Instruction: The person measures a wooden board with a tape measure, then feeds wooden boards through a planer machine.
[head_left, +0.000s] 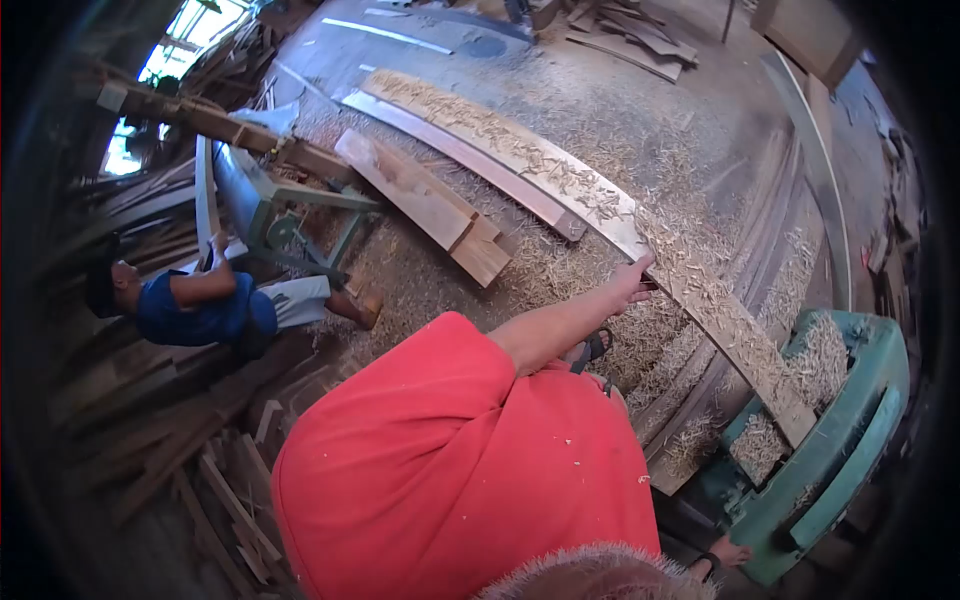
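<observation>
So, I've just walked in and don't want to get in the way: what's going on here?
The person in the red shirt has their left hand at the edge of a long board strewn with wood shavings; its lower end lies at a green machine. Their right hand is at that machine's edge. Off to the left, a person in blue has a hand at a long strip of wood.

Shirt (470,470) was plain red, flecked with pale chips | board (626,228) looked pale tan to me, mottled by straw-coloured shavings (822,355) | machine (875,380) was green | plank (478,165) showed pinkish brown | floor (555,90) was dull grey | wristband (711,566) was black | co-worker's top (185,308) was blue, shorts (300,302) off-white, cap (100,285) dark
</observation>
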